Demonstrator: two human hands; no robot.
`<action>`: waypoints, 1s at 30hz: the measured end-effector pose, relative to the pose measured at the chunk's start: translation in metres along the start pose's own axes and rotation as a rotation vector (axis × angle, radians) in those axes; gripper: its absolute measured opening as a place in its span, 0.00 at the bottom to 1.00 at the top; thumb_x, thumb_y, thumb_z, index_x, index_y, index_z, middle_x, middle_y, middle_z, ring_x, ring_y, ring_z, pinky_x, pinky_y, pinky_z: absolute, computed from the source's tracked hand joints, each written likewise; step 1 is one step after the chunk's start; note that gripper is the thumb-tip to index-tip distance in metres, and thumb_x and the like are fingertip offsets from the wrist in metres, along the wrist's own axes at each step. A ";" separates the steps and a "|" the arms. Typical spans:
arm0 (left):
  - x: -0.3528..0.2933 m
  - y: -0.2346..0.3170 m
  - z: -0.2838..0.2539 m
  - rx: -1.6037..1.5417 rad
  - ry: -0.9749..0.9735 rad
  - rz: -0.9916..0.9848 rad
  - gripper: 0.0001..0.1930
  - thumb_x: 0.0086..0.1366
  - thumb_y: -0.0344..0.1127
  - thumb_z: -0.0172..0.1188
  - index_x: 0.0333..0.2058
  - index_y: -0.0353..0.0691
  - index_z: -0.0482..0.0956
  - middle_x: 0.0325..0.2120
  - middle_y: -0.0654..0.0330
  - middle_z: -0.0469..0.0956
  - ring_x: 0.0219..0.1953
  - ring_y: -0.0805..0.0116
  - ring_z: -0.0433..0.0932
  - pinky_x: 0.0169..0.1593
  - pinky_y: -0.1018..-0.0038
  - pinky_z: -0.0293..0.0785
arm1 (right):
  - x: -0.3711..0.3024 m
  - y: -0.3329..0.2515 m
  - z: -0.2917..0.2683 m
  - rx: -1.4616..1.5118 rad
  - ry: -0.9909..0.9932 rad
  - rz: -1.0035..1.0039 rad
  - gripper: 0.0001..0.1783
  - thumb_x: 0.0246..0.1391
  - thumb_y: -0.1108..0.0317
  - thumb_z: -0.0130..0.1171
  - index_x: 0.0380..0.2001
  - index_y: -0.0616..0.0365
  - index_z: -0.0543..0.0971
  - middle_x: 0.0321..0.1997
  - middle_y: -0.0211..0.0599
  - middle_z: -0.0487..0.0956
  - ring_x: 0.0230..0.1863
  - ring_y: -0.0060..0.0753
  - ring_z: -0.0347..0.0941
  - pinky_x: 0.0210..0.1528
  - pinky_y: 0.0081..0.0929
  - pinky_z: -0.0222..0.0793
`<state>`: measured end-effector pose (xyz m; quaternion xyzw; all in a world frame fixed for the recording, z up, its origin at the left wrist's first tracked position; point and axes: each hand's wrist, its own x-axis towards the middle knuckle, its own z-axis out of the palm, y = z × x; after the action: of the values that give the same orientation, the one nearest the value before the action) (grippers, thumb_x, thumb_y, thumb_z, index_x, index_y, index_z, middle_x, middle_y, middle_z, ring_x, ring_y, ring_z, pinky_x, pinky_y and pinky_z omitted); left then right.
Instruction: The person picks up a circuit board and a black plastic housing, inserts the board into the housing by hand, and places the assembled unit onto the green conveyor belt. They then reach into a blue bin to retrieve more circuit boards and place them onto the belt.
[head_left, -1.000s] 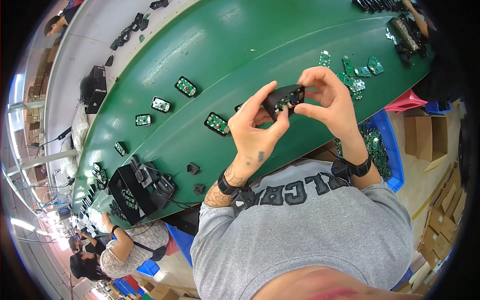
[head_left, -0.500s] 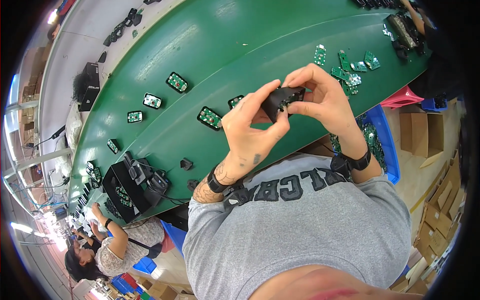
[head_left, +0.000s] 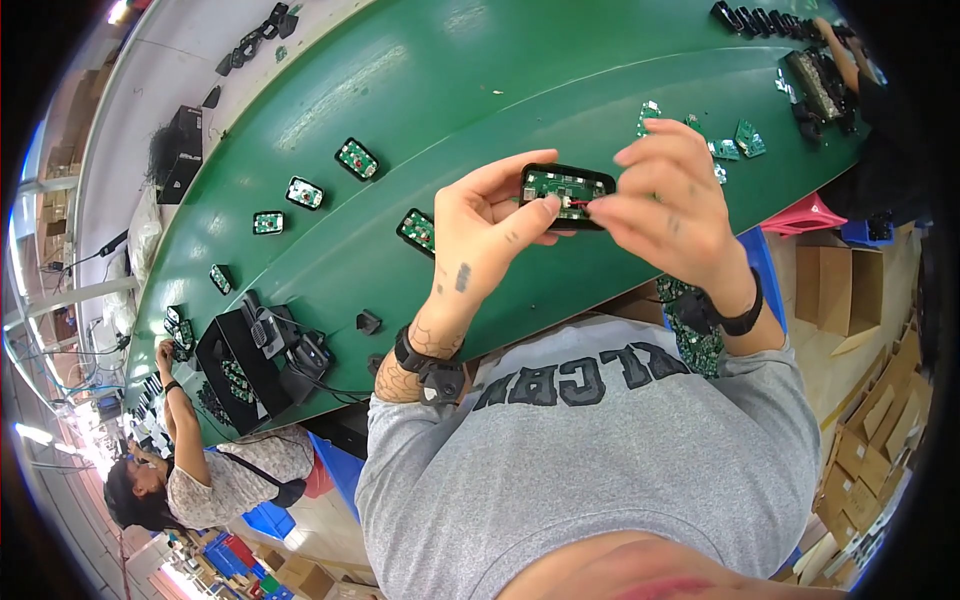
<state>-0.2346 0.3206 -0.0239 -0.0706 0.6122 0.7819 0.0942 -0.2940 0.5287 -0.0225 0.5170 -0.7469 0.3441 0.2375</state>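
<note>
My left hand [head_left: 480, 225] holds a black plastic housing [head_left: 603, 185] above the green bench, its thumb pressing on the near side. The open face of the housing shows a green circuit board [head_left: 545, 183] with small white parts. A short red wire [head_left: 578, 203] runs from the board toward my right hand [head_left: 680, 205]. Thumb and forefinger of that hand are pinched at the wire by the housing's right end, and the other fingers are raised. Just left of my left hand, another housing with a board [head_left: 416, 231] lies on the bench, partly covered.
More filled housings [head_left: 304, 193] lie to the left on the green bench [head_left: 430, 110]. Loose circuit boards [head_left: 749, 139] lie at right, above a blue bin of boards [head_left: 697, 340]. A black box [head_left: 240, 375] stands lower left. A co-worker [head_left: 195, 480] works at left; another person's arm [head_left: 840, 55] reaches in far right.
The housing has been turned so its board faces up into view. My right hand has shifted from gripping the housing to pinching the red wire. The co-worker's arm at left has moved.
</note>
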 end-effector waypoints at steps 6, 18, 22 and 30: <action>-0.005 -0.004 0.009 0.086 0.124 0.210 0.24 0.57 0.23 0.64 0.54 0.29 0.74 0.38 0.56 0.80 0.37 0.73 0.82 0.41 0.80 0.80 | -0.011 -0.005 0.018 0.059 0.172 0.265 0.14 0.31 0.77 0.72 0.27 0.55 0.82 0.29 0.30 0.73 0.43 0.40 0.73 0.45 0.40 0.71; -0.001 0.000 0.007 0.050 -0.025 0.062 0.23 0.58 0.24 0.63 0.54 0.27 0.74 0.39 0.54 0.80 0.37 0.73 0.82 0.40 0.79 0.79 | 0.002 0.003 -0.018 0.003 -0.108 -0.023 0.15 0.34 0.68 0.73 0.31 0.53 0.84 0.30 0.27 0.74 0.47 0.39 0.74 0.57 0.53 0.66; 0.000 0.005 0.007 0.051 -0.056 0.015 0.23 0.58 0.24 0.62 0.53 0.26 0.74 0.39 0.54 0.80 0.36 0.74 0.81 0.39 0.79 0.80 | 0.003 0.003 -0.016 -0.001 -0.118 -0.027 0.14 0.34 0.69 0.72 0.31 0.53 0.84 0.30 0.27 0.74 0.47 0.38 0.74 0.58 0.54 0.66; 0.004 0.000 0.010 0.103 -0.039 0.049 0.22 0.58 0.24 0.62 0.53 0.27 0.74 0.36 0.56 0.81 0.34 0.75 0.82 0.37 0.79 0.80 | 0.002 0.007 -0.011 -0.016 -0.067 0.011 0.14 0.33 0.74 0.72 0.28 0.55 0.83 0.29 0.28 0.74 0.47 0.38 0.73 0.55 0.48 0.68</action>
<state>-0.2379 0.3305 -0.0224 -0.0353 0.6514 0.7524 0.0908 -0.3011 0.5377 -0.0159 0.5222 -0.7600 0.3219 0.2145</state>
